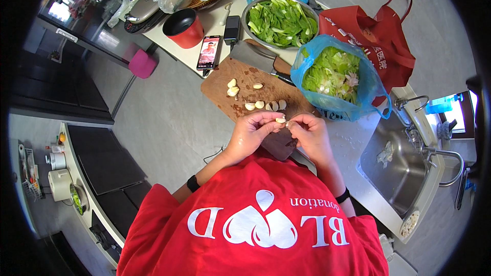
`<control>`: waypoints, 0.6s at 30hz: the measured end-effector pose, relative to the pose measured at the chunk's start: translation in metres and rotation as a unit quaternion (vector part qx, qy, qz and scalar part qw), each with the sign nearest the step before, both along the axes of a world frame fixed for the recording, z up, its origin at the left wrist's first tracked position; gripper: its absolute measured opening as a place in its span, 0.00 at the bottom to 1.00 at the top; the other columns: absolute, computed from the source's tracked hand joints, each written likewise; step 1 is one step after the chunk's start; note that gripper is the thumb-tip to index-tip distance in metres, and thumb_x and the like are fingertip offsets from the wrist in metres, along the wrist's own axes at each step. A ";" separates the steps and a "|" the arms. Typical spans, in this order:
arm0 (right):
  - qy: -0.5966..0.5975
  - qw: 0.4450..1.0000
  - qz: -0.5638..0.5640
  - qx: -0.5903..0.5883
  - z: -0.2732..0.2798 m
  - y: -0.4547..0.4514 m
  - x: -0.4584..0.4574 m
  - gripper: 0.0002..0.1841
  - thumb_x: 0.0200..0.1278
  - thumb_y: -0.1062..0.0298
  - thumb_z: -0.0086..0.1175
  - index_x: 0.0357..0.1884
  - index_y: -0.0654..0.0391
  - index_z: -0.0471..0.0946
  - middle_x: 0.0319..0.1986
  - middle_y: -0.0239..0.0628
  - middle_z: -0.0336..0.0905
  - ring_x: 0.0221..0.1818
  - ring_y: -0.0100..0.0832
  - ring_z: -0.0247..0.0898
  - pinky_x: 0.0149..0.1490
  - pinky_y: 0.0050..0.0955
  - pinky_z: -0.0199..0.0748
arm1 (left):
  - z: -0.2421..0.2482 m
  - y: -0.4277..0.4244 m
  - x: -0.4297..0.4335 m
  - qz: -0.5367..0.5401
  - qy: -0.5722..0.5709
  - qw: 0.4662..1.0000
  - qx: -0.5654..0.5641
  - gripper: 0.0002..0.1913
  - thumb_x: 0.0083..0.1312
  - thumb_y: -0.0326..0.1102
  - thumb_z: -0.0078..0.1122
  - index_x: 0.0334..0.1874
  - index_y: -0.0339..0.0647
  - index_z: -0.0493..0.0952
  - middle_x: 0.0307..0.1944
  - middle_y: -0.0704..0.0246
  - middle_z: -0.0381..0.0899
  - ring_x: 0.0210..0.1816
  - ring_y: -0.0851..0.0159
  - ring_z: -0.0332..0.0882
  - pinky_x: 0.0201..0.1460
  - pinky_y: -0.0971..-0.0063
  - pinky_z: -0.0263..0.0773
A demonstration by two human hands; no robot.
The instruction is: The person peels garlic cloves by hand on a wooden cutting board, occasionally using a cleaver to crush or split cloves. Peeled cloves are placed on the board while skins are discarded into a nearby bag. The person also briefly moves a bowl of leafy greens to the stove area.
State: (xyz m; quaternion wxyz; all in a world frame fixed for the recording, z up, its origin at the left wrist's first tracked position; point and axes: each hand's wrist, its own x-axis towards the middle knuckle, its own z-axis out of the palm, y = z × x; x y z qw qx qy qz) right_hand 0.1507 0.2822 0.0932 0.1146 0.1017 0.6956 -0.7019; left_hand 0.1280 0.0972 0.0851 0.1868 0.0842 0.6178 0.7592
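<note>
Over the near edge of a wooden cutting board (230, 69), my left hand (254, 130) pinches a pale garlic clove (280, 120) between thumb and fingers. The fingertips of my right hand (310, 134) meet the clove's right end, pinched on what looks like a bit of its skin or root tip. Several garlic cloves (259, 104) lie in a short row on the board just beyond my hands. A smaller group of cloves (232, 90) sits farther left, and a single clove (257, 86) lies apart. A cleaver (253, 56) rests along the board's far side.
A metal bowl of leafy greens (282, 21) stands behind the board. To its right are a blue plastic bag of vegetable scraps (333, 73) and a red bag (364, 34). A phone (209, 53), power bank (231, 30) and red pot (184, 28) are left; a sink (399, 161) is right.
</note>
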 end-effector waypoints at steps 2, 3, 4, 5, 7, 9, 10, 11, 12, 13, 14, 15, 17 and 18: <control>-0.011 1.000 -0.006 0.008 0.003 -0.001 -0.001 0.07 0.62 0.69 0.56 0.33 0.63 0.80 0.22 0.25 0.75 0.22 0.14 0.68 0.21 0.15 0.65 | 0.000 0.000 -0.001 -0.007 -0.011 1.000 0.013 0.12 0.68 0.22 0.55 0.52 0.30 0.76 0.43 0.63 0.83 0.45 0.70 0.81 0.51 0.78 0.75; -0.008 1.000 -0.004 0.002 0.004 -0.001 -0.001 0.07 0.62 0.69 0.56 0.34 0.62 0.80 0.22 0.25 0.75 0.22 0.14 0.67 0.21 0.15 0.65 | 0.000 0.000 -0.002 -0.007 -0.019 1.000 0.014 0.12 0.68 0.23 0.55 0.52 0.30 0.76 0.43 0.63 0.83 0.45 0.70 0.81 0.51 0.78 0.74; -0.016 1.000 -0.002 0.001 0.006 -0.001 -0.002 0.08 0.63 0.68 0.57 0.34 0.62 0.80 0.22 0.25 0.75 0.22 0.14 0.67 0.22 0.15 0.65 | 0.000 0.000 -0.003 -0.006 -0.019 1.000 0.019 0.12 0.68 0.23 0.55 0.52 0.30 0.76 0.43 0.63 0.83 0.45 0.70 0.81 0.52 0.78 0.74; -0.037 0.999 -0.004 0.009 0.008 -0.001 -0.002 0.08 0.63 0.67 0.57 0.35 0.62 0.80 0.22 0.24 0.75 0.23 0.14 0.67 0.23 0.16 0.65 | 0.001 0.000 -0.004 -0.003 -0.020 1.000 0.020 0.12 0.68 0.23 0.55 0.52 0.31 0.76 0.43 0.63 0.83 0.45 0.70 0.80 0.52 0.78 0.74; -0.035 0.999 -0.011 -0.010 0.012 -0.001 -0.003 0.09 0.64 0.66 0.58 0.37 0.61 0.81 0.22 0.24 0.75 0.23 0.14 0.68 0.24 0.15 0.65 | 0.001 0.000 -0.005 -0.002 -0.016 1.000 0.013 0.11 0.68 0.23 0.55 0.51 0.31 0.77 0.43 0.64 0.83 0.45 0.70 0.80 0.52 0.78 0.73; -0.026 0.999 -0.014 -0.019 0.014 -0.004 -0.004 0.09 0.64 0.65 0.59 0.38 0.61 0.82 0.22 0.24 0.76 0.23 0.14 0.68 0.25 0.14 0.64 | 0.001 0.000 -0.006 -0.006 -0.006 1.000 -0.003 0.11 0.67 0.23 0.56 0.50 0.32 0.78 0.44 0.65 0.83 0.46 0.69 0.79 0.53 0.78 0.73; -0.012 1.000 -0.013 -0.024 0.014 -0.005 -0.004 0.09 0.64 0.65 0.59 0.38 0.61 0.82 0.23 0.24 0.76 0.23 0.14 0.68 0.25 0.14 0.64 | 0.001 0.001 -0.007 -0.004 0.027 0.999 -0.022 0.11 0.66 0.23 0.57 0.50 0.33 0.79 0.45 0.66 0.82 0.47 0.70 0.79 0.52 0.78 0.72; 0.004 0.999 -0.005 -0.036 0.013 -0.007 -0.005 0.09 0.64 0.65 0.60 0.39 0.61 0.82 0.23 0.24 0.76 0.23 0.14 0.68 0.25 0.13 0.64 | 0.000 0.001 -0.008 -0.001 0.061 0.997 -0.040 0.11 0.66 0.23 0.58 0.50 0.34 0.79 0.45 0.66 0.82 0.47 0.70 0.79 0.52 0.78 0.72; 0.002 1.000 -0.010 -0.019 0.012 -0.007 -0.006 0.08 0.64 0.66 0.60 0.38 0.61 0.82 0.24 0.25 0.77 0.24 0.14 0.69 0.26 0.14 0.64 | 0.000 0.002 -0.009 0.002 0.095 0.994 -0.058 0.12 0.65 0.23 0.58 0.50 0.35 0.80 0.46 0.66 0.82 0.47 0.71 0.78 0.52 0.78 0.72; 0.002 1.000 -0.009 -0.010 0.010 -0.007 -0.006 0.08 0.64 0.67 0.60 0.38 0.61 0.82 0.25 0.26 0.78 0.25 0.15 0.69 0.27 0.15 0.65 | 0.000 0.002 -0.010 0.001 0.104 0.993 -0.061 0.12 0.65 0.23 0.59 0.50 0.35 0.80 0.46 0.66 0.81 0.48 0.71 0.78 0.52 0.78 0.72; -0.001 1.000 -0.009 -0.001 0.008 -0.007 -0.007 0.07 0.63 0.68 0.60 0.37 0.62 0.83 0.27 0.27 0.78 0.26 0.16 0.70 0.28 0.15 0.66 | 0.000 0.002 -0.010 0.000 0.112 0.992 -0.064 0.12 0.64 0.23 0.59 0.49 0.35 0.80 0.46 0.66 0.81 0.49 0.71 0.77 0.52 0.78 0.71; 0.025 1.000 -0.009 0.013 0.006 -0.008 -0.008 0.07 0.63 0.69 0.60 0.37 0.62 0.82 0.28 0.29 0.78 0.27 0.17 0.70 0.30 0.16 0.66 | 0.000 0.002 -0.011 0.002 0.133 0.988 -0.072 0.12 0.64 0.23 0.59 0.49 0.35 0.80 0.47 0.66 0.81 0.50 0.71 0.77 0.52 0.78 0.71; 0.060 0.997 -0.015 0.044 0.001 -0.009 -0.010 0.07 0.62 0.70 0.60 0.37 0.64 0.82 0.30 0.31 0.79 0.30 0.19 0.71 0.33 0.19 0.68 | 0.000 0.002 -0.013 0.010 0.117 0.990 -0.072 0.11 0.64 0.23 0.59 0.49 0.35 0.80 0.45 0.66 0.81 0.48 0.71 0.77 0.51 0.79 0.72; 0.093 0.994 -0.012 0.057 -0.001 -0.009 -0.010 0.07 0.62 0.71 0.60 0.37 0.64 0.82 0.30 0.32 0.78 0.30 0.20 0.71 0.34 0.19 0.68 | 0.000 0.002 -0.013 0.018 0.125 0.989 -0.081 0.11 0.65 0.23 0.59 0.49 0.34 0.80 0.44 0.67 0.82 0.47 0.72 0.78 0.50 0.79 0.72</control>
